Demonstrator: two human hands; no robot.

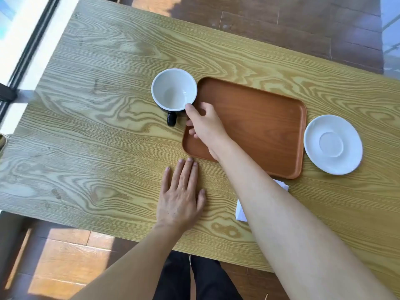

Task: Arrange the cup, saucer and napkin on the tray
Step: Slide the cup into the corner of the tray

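We saw the cup (174, 89) upright on the table (86, 126), touching the tray (259, 124) at the tray's 10 o'clock corner, black handle pointing to 6 o'clock. Right hand (205, 124) reached across the tray, thumb on the cup's rim, grip not yet closed around it. Left hand (180, 195) lay flat, open, at the tray's 7 o'clock. Saucer (333, 144) sat just beside the tray at 3 o'clock. Napkin (241, 210) at 6 o'clock, mostly hidden under the right forearm
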